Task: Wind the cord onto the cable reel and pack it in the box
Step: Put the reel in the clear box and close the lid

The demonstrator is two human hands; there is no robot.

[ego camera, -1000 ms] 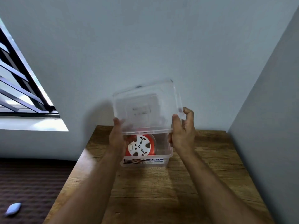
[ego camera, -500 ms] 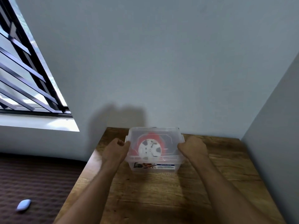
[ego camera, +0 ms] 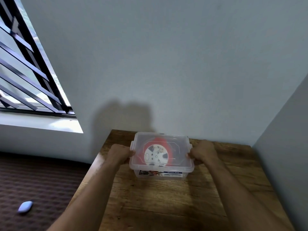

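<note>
**Lid down over the reel, hands at both side clips**

On the dark floor at far left lay a small pale blue object (ego camera: pixel 25 207), well apart from everything else. Right of it stood the wooden table (ego camera: pixel 166 205), pushed into the corner of the room. The left hand (ego camera: pixel 120 153) was curled against the left side of the clear plastic box (ego camera: pixel 160 173), its fingers gripping the edge at the left clip. The box sat at the far end of the table, close to the wall, with its clear lid (ego camera: pixel 176 144) lying flat on top. Through the lid showed the cable reel (ego camera: pixel 155 155), red with a white face, lying flat inside. No loose cord was visible. The right hand (ego camera: pixel 202 151) gripped the right side at the other clip.

The packing looked nearly finished; only latching seemed left. If one clip caught before the other, the lid could sit crooked or pop up. Uneven squeezing might also slide the light box along the smooth wood.
</note>
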